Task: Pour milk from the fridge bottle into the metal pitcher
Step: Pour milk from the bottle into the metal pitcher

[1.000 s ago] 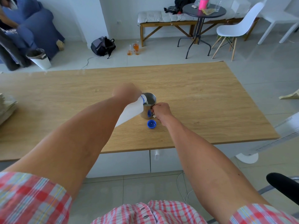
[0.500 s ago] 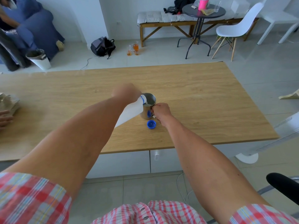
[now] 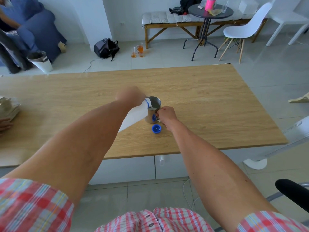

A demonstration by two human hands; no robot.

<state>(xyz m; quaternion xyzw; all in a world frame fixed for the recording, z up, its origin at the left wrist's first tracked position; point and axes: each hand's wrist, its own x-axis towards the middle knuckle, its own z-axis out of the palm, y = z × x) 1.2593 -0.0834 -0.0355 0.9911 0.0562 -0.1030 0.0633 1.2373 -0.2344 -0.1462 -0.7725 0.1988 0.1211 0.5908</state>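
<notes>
Bottle (image 3: 133, 115), light soft plastic, is gripped around its body by left hand (image 3: 129, 96); right hand (image 3: 166, 114) pinches the stiff pitcher (image 3: 153, 111) handle.

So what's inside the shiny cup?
White milk sits inside the pitcher, with the tilted bottle mouth over its rim. How deep the milk goes is hidden by the metal wall.

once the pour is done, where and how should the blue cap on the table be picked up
Pinch the blue cap by its rim, coming straight down from above. It lies flat on the table, open side up, near the metal pitcher; its low round wall seems to offer the only grip. The right hand looks nearest.
</notes>
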